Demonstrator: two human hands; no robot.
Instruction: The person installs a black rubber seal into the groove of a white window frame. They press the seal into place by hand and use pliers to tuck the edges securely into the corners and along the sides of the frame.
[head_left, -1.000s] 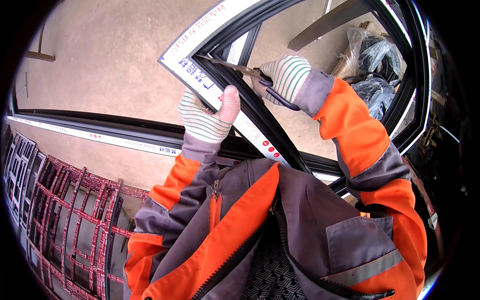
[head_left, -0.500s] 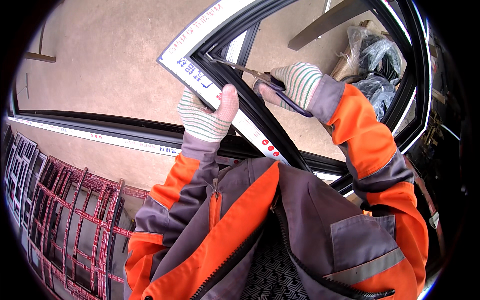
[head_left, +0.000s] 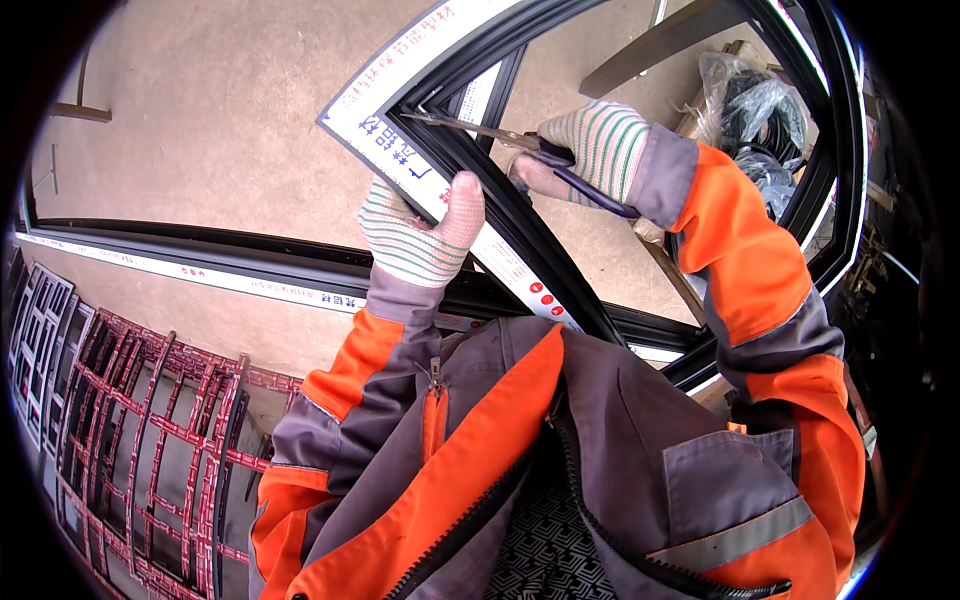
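A black window frame (head_left: 540, 225) with a white printed protective film on its outer face lies slanted before me, a pointed corner toward the upper left. Wrapped round its near side is my left hand (head_left: 420, 225), gloved in white with green stripes, thumb on top and fingers hidden beneath. My right hand (head_left: 595, 150), in a matching glove, is closed round the dark purple handles of scissors (head_left: 490, 132). Their slim metal blades point left into the frame's inner corner, tips at the black inner edge. Whether the blades touch a strip there is too small to tell.
A long black frame bar (head_left: 200, 255) runs leftward below my left hand. Red-wrapped lattice frames (head_left: 205, 430) stand at lower left. Beyond the window opening lie black coils in clear plastic (head_left: 760, 110) near a brown beam (head_left: 660, 45).
My right hand has shifted slightly up and right, and the scissor blades now lie a little differently, tips further left at the corner. My left hand keeps its hold on the frame.
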